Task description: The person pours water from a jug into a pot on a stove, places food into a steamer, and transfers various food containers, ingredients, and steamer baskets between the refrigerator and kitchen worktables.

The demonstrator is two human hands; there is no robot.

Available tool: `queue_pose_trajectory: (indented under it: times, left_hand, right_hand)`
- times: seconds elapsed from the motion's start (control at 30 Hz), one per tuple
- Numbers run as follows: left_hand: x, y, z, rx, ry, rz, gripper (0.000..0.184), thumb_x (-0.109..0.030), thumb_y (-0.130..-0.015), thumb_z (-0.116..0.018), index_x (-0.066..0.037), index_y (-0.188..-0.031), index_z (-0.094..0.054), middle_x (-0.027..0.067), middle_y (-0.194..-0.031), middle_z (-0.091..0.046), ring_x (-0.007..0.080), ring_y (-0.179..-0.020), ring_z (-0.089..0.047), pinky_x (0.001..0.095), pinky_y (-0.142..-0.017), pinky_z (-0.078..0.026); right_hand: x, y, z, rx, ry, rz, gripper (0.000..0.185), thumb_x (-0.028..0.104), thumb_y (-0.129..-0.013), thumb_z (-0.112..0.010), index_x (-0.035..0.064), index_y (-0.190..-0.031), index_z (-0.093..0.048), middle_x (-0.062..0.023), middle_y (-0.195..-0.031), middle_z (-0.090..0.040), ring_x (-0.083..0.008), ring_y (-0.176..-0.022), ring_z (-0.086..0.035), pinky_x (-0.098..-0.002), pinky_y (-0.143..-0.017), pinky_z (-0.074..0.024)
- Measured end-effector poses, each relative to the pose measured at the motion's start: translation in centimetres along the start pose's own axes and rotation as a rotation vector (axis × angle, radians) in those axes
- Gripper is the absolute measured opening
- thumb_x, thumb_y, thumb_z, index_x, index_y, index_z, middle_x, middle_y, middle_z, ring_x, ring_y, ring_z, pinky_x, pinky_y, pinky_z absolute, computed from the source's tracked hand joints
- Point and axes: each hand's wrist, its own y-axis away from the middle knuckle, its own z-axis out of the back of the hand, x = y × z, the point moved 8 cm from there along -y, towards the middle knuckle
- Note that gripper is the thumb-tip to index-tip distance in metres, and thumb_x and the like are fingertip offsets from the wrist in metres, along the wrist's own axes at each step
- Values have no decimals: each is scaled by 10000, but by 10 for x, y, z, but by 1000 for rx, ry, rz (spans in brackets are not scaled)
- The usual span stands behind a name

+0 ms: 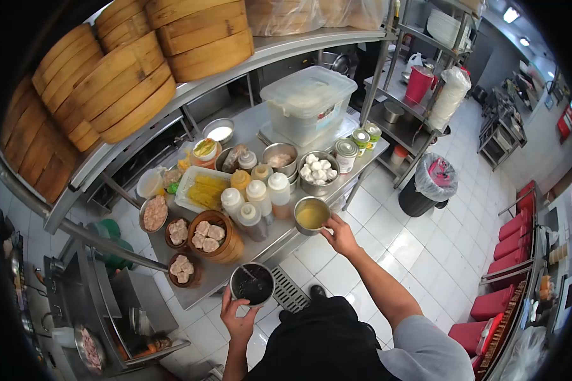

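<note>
My left hand point(238, 317) grips a round metal bowl of dark liquid point(252, 285) from its lower left, near the front edge of the steel table point(219, 273); a utensil lies in the liquid. My right hand point(340, 235) holds the rim of a metal bowl of yellowish liquid point(312, 214), farther right at the table's edge. Squeeze bottles point(257, 192) stand behind and between the two bowls. To the left of them are a bamboo steamer with meat dumplings point(215, 238) and smaller steamers point(182, 269). A bowl of white balls point(318, 170) sits behind the yellowish one.
Large bamboo steamers point(121, 86) fill the shelf above the table. A lidded plastic tub point(308, 105) and cans point(345, 155) stand at the back. A lined trash bin point(427, 184) is on the tiled floor at right, with red chairs point(511, 247) beyond.
</note>
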Motion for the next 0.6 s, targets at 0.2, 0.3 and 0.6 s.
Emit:
queue_pose_trajectory:
  times: [0.2, 0.3, 0.6]
  left_hand:
    - [-9, -40, -76, 103, 54, -12, 327, 5, -617, -879, -13, -857, -658, 269, -1443, -505, 383, -1232, -593, 410, -991, -486]
    - [-6, -50, -110, 92, 30, 0, 332, 1, -611, -880, -17, -857, -658, 267, -1429, -520, 378, -1245, -587, 413, -1007, -476]
    - [8, -76, -194, 0, -62, 111, 381, -2, -580, -889, -60, -867, -646, 252, -1453, -503, 374, -1288, -552, 412, -1039, -452]
  right_hand:
    - [-45, -50, -14, 26, -48, 53, 195, 99, -849, -744, 53, -1010, -645, -225, -1230, -605, -422, -912, -667, -458, -752, -574]
    - [-64, -65, -23, 137, -59, 41, 211, 126, -845, -754, 71, -1025, -658, -287, -1306, -568, -461, -971, -662, -479, -793, -573]
    - [-73, -112, -35, 139, -62, 109, 250, 150, -831, -757, 78, -1049, -657, -293, -1229, -592, -468, -967, -652, -496, -793, -569]
